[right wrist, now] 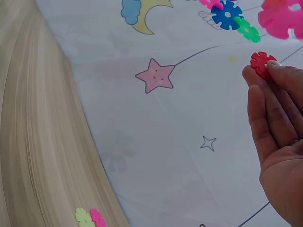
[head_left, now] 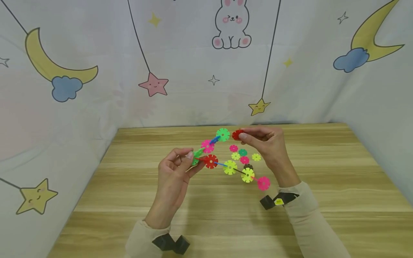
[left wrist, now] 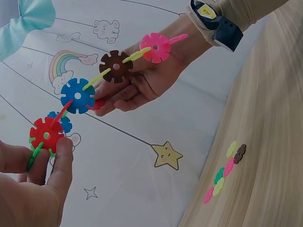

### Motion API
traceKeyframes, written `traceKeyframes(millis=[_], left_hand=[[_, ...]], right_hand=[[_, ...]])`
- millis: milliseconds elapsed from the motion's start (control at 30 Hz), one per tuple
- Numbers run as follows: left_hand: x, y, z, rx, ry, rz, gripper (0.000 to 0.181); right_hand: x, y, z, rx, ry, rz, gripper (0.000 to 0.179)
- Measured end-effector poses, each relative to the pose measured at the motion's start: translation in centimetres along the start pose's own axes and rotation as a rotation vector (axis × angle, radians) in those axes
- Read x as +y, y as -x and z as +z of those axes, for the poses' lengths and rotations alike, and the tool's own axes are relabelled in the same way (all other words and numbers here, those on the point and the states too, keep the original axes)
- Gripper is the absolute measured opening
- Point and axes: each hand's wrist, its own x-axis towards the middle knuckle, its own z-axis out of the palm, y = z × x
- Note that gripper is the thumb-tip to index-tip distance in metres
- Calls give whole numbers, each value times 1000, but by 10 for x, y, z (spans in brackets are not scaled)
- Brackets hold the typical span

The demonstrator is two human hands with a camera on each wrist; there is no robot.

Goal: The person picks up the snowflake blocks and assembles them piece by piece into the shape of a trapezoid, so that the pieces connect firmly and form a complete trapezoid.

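Slotted plastic snowflake discs are joined into a bent chain with two arms. My left hand (head_left: 174, 173) pinches the chain at a green disc (head_left: 196, 156) where the arms meet. One arm runs up through a pink disc (head_left: 207, 146) and a blue disc to a green disc (head_left: 223, 134) at its end. The other slopes down to the right through a red disc (head_left: 211, 161) and yellow discs to a pink disc (head_left: 264, 183). Between thumb and fingers my right hand (head_left: 269, 145) pinches a loose red disc (right wrist: 262, 64), close beside the upper green end but apart from it.
Several loose discs, among them a yellow disc (head_left: 256, 157) and a brown disc (left wrist: 240, 153), lie on the wooden table (head_left: 106, 186) beyond the chain. A white cloth (head_left: 193, 104) printed with stars and moons hangs around the table.
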Motion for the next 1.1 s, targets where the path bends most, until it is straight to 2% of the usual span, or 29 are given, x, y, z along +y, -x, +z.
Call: traceKeyframes(millis=[333, 500, 767, 933, 1100], left_hand=[[-2, 0, 1, 9, -9, -9, 20], [-2, 1, 3, -10, -30, -3, 19], [-3, 2, 3, -63, -72, -42, 21], [-3, 1, 4, -52, -95, -64, 15], [-5, 1, 5, -67, -169, -89, 32]], right_hand=[[-9, 2, 6, -26, -33, -44, 13], [-10, 2, 6, -37, -37, -68, 14], [-10, 2, 7, -31, 75, -121, 16], [-12, 3, 7, -45, 89, -115, 17], [-13, 4, 9, -113, 119, -98, 17]])
